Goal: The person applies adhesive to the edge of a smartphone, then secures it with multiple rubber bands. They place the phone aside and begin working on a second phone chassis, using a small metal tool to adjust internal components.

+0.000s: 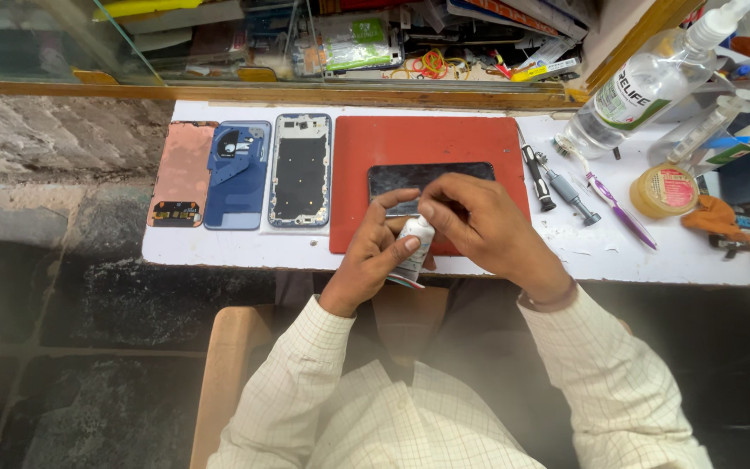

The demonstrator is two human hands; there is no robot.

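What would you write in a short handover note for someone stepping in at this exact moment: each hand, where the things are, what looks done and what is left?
Left hand: holds a small white tube upright at the near edge of the red mat.
Right hand: fingers pinch the tube's top.
Dark phone screen lies on the mat, just behind the hands.
Done: phone is apart; frame, blue back cover and copper-coloured panel lie in a row left of the mat.
Left: whether the tube is open cannot be told; parts remain unassembled.
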